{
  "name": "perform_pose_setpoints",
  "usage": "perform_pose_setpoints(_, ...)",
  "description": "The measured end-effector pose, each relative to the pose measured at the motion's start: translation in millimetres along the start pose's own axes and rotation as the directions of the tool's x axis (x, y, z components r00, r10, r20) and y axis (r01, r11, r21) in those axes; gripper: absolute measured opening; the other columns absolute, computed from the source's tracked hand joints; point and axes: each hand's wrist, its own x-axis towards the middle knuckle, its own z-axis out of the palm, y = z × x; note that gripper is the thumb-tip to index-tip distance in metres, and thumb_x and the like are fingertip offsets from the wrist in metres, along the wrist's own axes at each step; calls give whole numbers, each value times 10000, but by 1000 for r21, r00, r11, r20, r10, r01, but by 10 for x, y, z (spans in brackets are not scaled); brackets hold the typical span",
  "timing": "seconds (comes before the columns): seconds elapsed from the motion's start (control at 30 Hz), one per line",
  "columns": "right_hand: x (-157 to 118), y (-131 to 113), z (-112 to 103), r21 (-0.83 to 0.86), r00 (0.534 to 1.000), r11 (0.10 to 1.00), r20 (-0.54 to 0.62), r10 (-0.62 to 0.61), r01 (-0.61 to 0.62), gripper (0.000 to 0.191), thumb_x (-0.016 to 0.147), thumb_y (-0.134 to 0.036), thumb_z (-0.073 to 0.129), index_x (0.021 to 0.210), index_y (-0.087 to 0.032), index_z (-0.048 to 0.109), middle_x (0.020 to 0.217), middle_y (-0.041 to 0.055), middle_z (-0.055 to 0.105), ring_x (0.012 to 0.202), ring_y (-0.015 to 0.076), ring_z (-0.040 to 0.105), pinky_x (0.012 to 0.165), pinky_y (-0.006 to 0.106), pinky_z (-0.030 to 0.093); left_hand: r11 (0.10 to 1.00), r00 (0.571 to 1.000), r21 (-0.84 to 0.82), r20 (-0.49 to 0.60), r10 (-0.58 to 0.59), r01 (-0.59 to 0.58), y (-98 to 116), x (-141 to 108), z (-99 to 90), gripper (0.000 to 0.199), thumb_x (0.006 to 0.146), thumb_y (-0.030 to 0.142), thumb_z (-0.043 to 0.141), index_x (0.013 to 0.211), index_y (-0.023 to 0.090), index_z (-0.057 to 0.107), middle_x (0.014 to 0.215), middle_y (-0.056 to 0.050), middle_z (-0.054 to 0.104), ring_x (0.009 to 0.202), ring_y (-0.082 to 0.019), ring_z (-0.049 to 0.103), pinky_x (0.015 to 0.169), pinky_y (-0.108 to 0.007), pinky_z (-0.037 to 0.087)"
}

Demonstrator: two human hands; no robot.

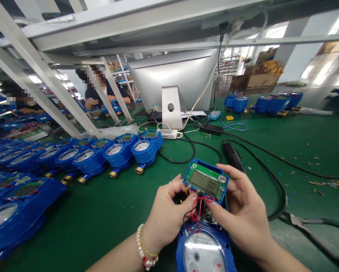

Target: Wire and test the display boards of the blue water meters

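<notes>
A blue water meter (181, 247) with a clear round dial stands in front of me at the bottom. Above its dial sits a small circuit board with a display (205, 181), set in a blue housing; the screen reads about 0.0. Loose red, black and yellow wires (196, 215) spill from the board's near edge. My left hand (167, 211), with a ring and beaded bracelets, is closed at the board's left side, its thumb pressing at the wires. My right hand (244, 209) wraps the right side of the housing, thumb at the lower edge near the red wires.
Rows of blue water meters (87, 158) with brass ends fill the left. A monitor (172, 77) stands at the back, cables around it. On the right lie a black-handled tool (233, 156), pliers (296, 221) and scraps (335, 185). Two people sit beyond the frame posts.
</notes>
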Motion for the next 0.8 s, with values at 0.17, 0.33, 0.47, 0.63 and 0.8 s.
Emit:
perform_pose_setpoints(0.17,10,10,3,-26,1000,999,0,-20,20,559,788,-140,694,1268,-274,441,1117,41,652,981,148,649,877,167,511,1000,998,-8,59,-28,29,20,-5,-22,307,751,436,717,649,166,616,636,-6,606,662,-157,522,811,-363,430)
perform_pose_setpoints(0.33,-9,23,-3,-94,998,993,-13,-67,65,577,779,-135,681,1287,-257,435,1145,57,639,993,166,648,912,207,513,992,987,-121,158,-28,47,104,-27,-53,296,714,430,755,693,145,678,752,-44,681,716,-153,545,709,-276,438)
perform_pose_setpoints(0.47,-10,4,7,-123,993,985,-3,-121,120,588,768,-90,648,1285,-270,435,1117,24,649,993,126,644,896,138,500,986,988,-149,143,-51,72,121,-33,-34,251,687,371,800,697,136,711,814,-42,698,668,-108,518,647,-217,425)
perform_pose_setpoints(0.63,-11,12,15,-140,990,980,9,-139,139,604,767,-81,650,1294,-273,427,1118,18,647,1010,112,634,903,112,486,983,990,-157,121,-76,95,75,-26,-20,203,727,321,779,664,142,704,836,-29,681,703,-102,523,654,-200,424)
perform_pose_setpoints(0.8,-28,-17,21,-107,990,985,3,-138,138,584,764,-72,645,1273,-274,441,1112,11,658,982,100,647,889,102,489,985,990,-148,120,-68,85,52,-17,-27,211,748,351,757,728,145,719,771,-25,660,716,-113,518,666,-216,433)
